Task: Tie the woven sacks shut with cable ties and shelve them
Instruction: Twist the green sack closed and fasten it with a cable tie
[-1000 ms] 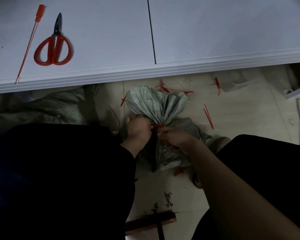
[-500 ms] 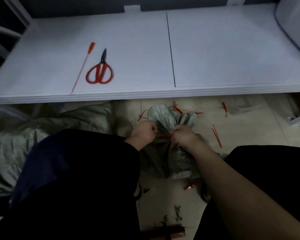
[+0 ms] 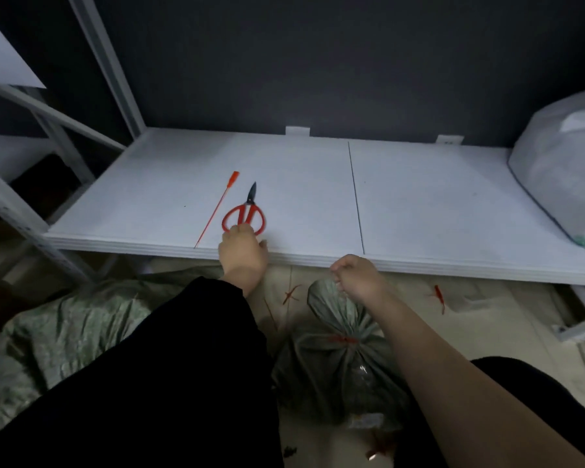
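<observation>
On the white shelf board (image 3: 419, 204), the left hand (image 3: 242, 253) has left the sack's neck, where both hands worked a second ago. Its fingers now lie on the red-handled scissors (image 3: 244, 214), grip not yet discernible, so tying looks finished and trimming probably follows. Below on the floor, the crumpled grey-green woven sack (image 3: 335, 366) stands upright, cinched by a thin red cable tie (image 3: 343, 340), while the right hand (image 3: 355, 278) pinches its fanned mouth.

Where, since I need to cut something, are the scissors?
Head view: the red scissors lie on the white shelf, left of centre, beside a loose red cable tie, the left hand touching their handles.
</observation>
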